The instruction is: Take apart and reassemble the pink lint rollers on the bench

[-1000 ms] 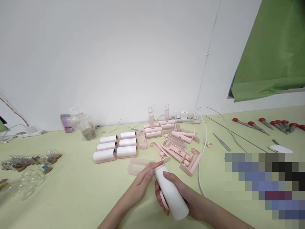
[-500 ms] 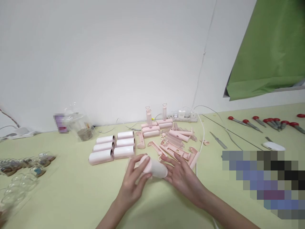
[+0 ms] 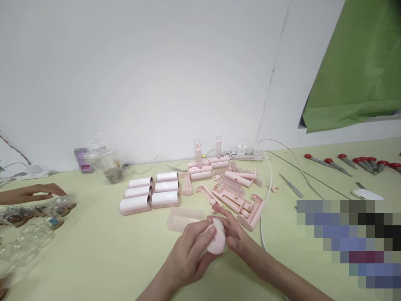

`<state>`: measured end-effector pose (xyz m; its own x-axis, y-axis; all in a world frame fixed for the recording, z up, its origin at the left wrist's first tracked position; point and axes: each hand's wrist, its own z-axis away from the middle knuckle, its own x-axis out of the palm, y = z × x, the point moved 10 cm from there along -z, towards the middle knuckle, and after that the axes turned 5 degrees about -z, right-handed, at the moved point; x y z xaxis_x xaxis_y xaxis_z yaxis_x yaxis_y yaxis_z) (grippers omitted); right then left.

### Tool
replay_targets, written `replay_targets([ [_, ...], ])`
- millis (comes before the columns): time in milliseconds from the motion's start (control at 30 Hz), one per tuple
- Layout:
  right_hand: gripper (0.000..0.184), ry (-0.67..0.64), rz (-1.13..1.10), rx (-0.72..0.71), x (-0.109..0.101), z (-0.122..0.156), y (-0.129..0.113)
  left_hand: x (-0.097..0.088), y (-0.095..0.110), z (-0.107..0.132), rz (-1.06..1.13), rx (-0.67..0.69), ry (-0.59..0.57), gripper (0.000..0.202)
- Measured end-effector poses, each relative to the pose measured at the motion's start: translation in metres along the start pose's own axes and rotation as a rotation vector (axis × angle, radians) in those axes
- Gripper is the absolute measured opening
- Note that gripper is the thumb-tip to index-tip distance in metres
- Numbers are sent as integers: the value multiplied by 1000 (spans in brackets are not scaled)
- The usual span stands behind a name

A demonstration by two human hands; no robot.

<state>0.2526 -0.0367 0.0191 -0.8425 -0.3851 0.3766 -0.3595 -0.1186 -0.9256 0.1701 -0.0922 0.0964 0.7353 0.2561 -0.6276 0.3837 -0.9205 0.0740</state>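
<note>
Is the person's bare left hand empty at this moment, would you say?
No, the bare left hand has its fingers wrapped around a white cylinder with a pale pink round end.

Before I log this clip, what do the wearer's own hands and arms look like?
The left hand and right hand are ungloved, with no rings visible. Both forearms are bare: no sleeve, watch or bracelet shows in view.

The white roller (image 3: 216, 243) is turned now: its pinkish end faces the camera, and its long side becomes mostly hidden. The right hand (image 3: 238, 235), no longer widely spread, comes closer beside it. At left, another person's hand (image 3: 37, 189) newly appears above the clear domes (image 3: 57, 216)
</note>
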Motion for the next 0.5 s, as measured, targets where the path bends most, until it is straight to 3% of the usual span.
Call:
replay_targets([
  [67,103,26,125,-33,-4,2,-6,5,6,2,99,21,-13,67],
  [133,106,60,279,-106,-6,3,-19,10,1,1,235,-56,-35,72],
  [200,105,110,469,-236,-3,4,-42,12,-22,-2,423,-305,-6,79],
  [300,106,130,758,-427,17,2,-77,25,-64,3,867,-881,83,83],
  [367,110,52,882,-483,37,-10,-89,38,-69,2,1154,-1145,101,70],
  [433,113,-54,961,-461,51,-31,-90,40,-71,-2,1295,-1254,152,58],
  [500,99,-54,1074,-368,50,-63,-88,32,-81,-2,1334,-1267,274,45],
])
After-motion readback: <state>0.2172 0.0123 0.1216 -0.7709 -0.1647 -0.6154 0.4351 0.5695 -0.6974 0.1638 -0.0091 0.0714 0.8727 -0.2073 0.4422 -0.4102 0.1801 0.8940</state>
